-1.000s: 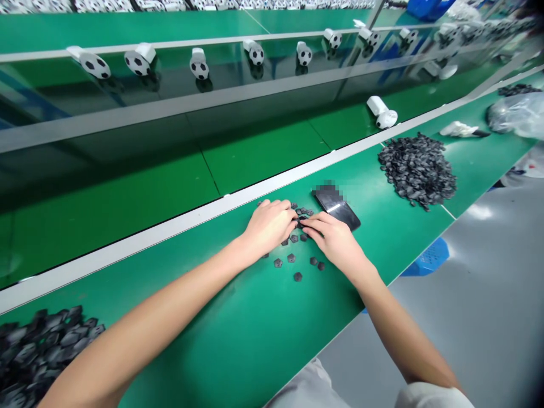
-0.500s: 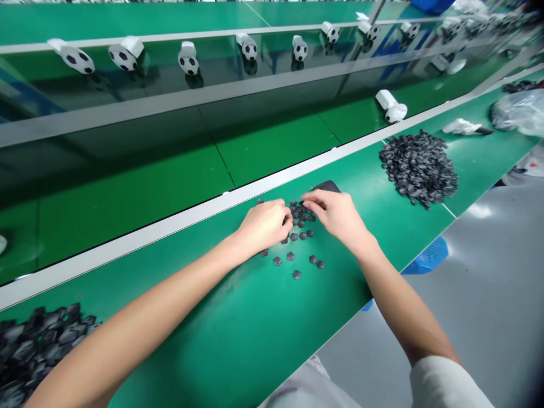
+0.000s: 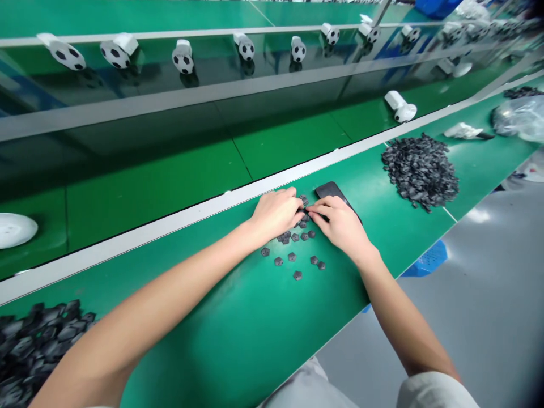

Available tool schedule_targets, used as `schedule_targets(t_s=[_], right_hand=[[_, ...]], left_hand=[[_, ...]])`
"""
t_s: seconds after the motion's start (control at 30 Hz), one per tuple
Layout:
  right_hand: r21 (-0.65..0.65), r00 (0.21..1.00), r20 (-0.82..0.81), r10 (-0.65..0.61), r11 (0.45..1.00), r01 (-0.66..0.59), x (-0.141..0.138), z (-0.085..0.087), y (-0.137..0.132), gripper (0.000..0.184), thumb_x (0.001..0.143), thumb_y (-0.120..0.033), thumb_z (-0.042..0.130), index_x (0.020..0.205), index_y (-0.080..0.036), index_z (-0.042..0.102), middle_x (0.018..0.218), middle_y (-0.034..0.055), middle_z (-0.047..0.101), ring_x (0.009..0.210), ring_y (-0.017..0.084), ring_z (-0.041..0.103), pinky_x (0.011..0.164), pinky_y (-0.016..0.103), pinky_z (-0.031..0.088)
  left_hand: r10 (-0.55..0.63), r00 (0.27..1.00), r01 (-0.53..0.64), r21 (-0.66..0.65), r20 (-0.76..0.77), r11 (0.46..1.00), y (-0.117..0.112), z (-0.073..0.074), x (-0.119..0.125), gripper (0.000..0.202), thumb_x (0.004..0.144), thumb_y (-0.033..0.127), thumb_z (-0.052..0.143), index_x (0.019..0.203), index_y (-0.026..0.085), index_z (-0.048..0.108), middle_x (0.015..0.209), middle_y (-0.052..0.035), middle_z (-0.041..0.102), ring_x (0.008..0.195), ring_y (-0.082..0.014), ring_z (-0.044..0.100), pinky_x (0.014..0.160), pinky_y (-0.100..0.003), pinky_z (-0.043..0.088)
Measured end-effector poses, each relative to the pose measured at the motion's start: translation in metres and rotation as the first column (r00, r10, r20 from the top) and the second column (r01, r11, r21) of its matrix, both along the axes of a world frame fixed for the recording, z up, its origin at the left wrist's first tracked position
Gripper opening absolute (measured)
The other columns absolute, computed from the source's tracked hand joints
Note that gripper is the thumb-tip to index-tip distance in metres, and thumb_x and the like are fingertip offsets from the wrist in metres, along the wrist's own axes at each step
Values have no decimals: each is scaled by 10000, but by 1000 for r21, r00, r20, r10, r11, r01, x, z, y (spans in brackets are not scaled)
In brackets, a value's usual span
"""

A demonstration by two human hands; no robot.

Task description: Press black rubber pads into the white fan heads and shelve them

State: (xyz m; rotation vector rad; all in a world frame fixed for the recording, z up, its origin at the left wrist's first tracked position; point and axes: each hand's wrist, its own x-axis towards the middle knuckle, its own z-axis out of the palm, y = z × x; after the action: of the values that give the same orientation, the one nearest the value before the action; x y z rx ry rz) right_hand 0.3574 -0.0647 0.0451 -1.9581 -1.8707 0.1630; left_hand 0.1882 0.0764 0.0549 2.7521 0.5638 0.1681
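Note:
My left hand [image 3: 278,214] is over a loose group of small black pentagon pieces [image 3: 296,237], its fingers curled down and closed among them. What they hold, if anything, is hidden. My right hand [image 3: 340,225] faces it from the right, thumb and forefinger pinched on a small dark piece [image 3: 306,209], seemingly another black pentagon piece. The fingertips of both hands nearly meet there. Several more pentagons lie scattered flat on the green bench [image 3: 238,340] below the hands. Just behind my right hand lies a black phone-like slab [image 3: 329,190], partly covered by it.
A large heap of black pieces [image 3: 420,173] lies to the right, another heap [image 3: 38,345] at lower left. Beyond the bench's white rail [image 3: 178,222] runs a green belt carrying a white football-patterned part [image 3: 402,107] and a white oval part [image 3: 16,230]. More football parts [image 3: 183,56] line the upper shelf.
My left hand has moved right and slightly away, closer to my right hand. More of the black slab shows. On the belt, a white oval part has come further into view from the left.

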Motion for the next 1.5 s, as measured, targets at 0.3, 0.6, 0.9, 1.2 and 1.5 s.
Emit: schedule_targets(t_s=[0.3,0.6,0.9,1.2,1.5], right_hand=[[28,1000,-4,4,1000,-4,1,5,-4,230,1055,-245,588,1117,-218,808,1128,117,735,1079,315,666,984,504,574],[132,993,-119,12,991,3,-2,5,-1,245,1069,-283,581,1221,-245,769,1104,82,772,1036,276,724,944,443,591],[52,1000,-7,24,998,-23,1,-13,1,203,1038,-320,663,1153,-246,812,1057,81,740,1074,279,717,947,443,617],[76,998,48,29,997,-32,-2,-14,-1,203,1023,-388,669,1033,-251,819,1031,76,737,1006,275,728,795,390,622],[62,984,177,25,997,-36,-1,-13,4,402,1084,-460,479,1000,-226,795,1098,75,761,1008,269,743,790,380,566]], left_hand=[[43,999,-40,-74,30,996,4,7,13,326,1038,336,524,984,171,800,1020,-117,740,916,-290,721,760,-390,544],[160,981,-145,-131,108,981,1,18,-12,333,1059,308,470,1008,216,787,1073,-59,780,974,-227,728,812,-330,548],[388,917,-389,-4,97,921,55,42,-138,361,1050,412,450,1045,222,757,1089,-71,712,987,-234,676,872,-348,515],[756,652,-706,320,-55,632,117,50,-344,663,1020,688,447,1444,193,570,1487,-154,542,1330,-435,473,1083,-589,426],[700,657,-677,190,-279,711,131,11,-392,832,953,616,536,1619,134,412,1502,-206,582,1361,-386,557,1128,-443,426]])
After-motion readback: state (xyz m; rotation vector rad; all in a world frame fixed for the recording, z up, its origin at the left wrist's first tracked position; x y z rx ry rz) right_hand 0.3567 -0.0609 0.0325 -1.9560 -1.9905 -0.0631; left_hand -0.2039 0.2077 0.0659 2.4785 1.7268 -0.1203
